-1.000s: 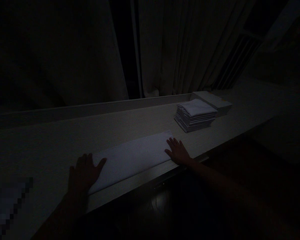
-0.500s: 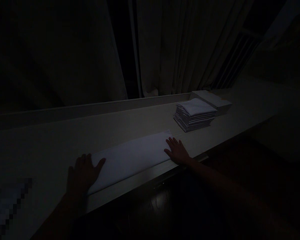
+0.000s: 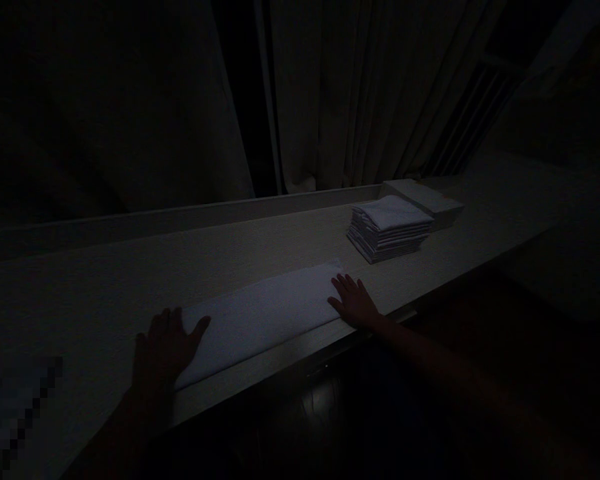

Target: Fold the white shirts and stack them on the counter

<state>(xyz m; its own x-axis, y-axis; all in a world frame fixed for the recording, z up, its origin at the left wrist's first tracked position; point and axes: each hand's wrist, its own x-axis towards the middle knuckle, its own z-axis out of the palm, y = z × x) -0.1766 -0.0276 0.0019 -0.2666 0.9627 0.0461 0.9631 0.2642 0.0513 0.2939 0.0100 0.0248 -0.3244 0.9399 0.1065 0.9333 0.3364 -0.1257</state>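
Observation:
A long folded white cloth (image 3: 265,313) lies flat along the front of a pale table (image 3: 260,250). My left hand (image 3: 165,347) rests on its left end, thumb spread away from the other fingers. On the right end lies my right hand (image 3: 354,303), palm down with its fingers apart. Neither hand grips anything. Beyond my right hand stands a neat stack of folded cloths (image 3: 391,229).
A pale box (image 3: 425,200) stands right behind the stack. Curtains (image 3: 360,93) hang behind the table's raised back ledge (image 3: 180,219). At the lower left lies a pixelated object (image 3: 17,407) that I cannot make out. The scene is very dark.

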